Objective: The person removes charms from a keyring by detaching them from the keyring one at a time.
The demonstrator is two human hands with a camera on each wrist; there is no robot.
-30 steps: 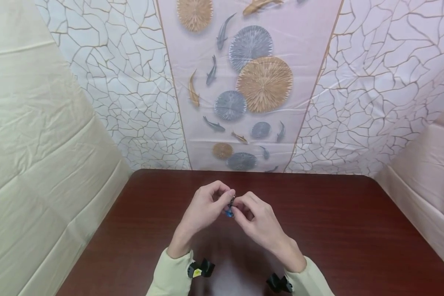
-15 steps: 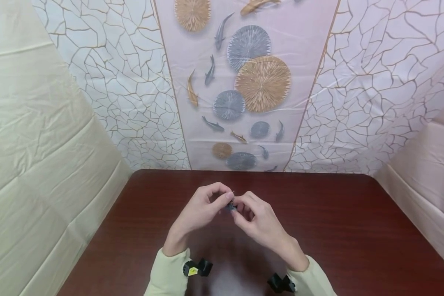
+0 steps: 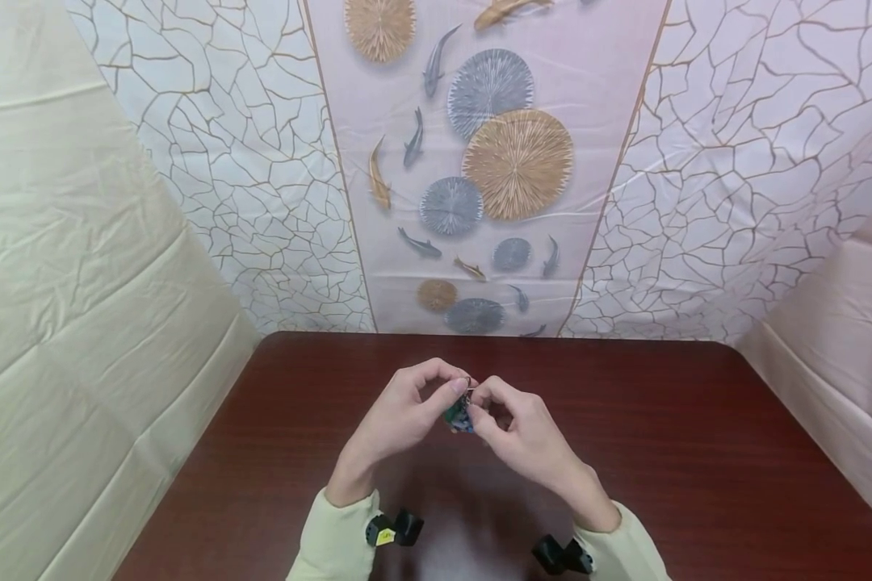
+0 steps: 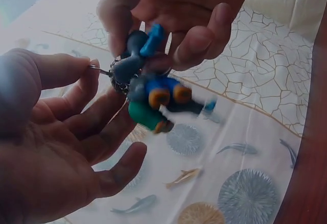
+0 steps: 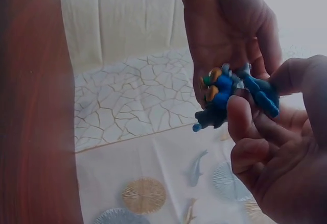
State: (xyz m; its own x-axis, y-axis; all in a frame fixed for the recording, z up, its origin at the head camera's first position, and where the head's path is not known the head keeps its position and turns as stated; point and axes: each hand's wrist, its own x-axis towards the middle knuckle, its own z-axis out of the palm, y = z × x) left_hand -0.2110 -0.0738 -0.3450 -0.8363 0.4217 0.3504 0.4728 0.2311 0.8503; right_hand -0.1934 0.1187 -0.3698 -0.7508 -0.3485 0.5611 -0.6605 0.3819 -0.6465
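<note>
A bunch of small figure charms (image 3: pixel 459 416) hangs between my hands above the table in the head view. In the left wrist view, my left hand (image 4: pixel 66 117) pinches a thin metal ring (image 4: pixel 100 70) joined to short chains. My right hand (image 5: pixel 286 157) holds a dark grey charm with a bright blue part (image 5: pixel 261 95) between thumb and fingers. Blue charms with orange ends (image 4: pixel 166 90), a green charm (image 4: pixel 145 115) and a dark one with a light blue tip (image 4: pixel 191 105) dangle beside it, partly blurred. Fingers hide where the held charm meets the ring.
A dark red-brown table (image 3: pixel 668 452) spreads under both hands. Behind it hangs a patterned cloth (image 3: pixel 472 177) with fish and round motifs; pale cloth (image 3: pixel 94 266) lines the left side. Black wrist cameras (image 3: pixel 563 555) are worn at both cuffs.
Both hands have shifted slightly to the right, the right hand a little more. The charms have swung into clearer view below the fingers, showing green and blue parts.
</note>
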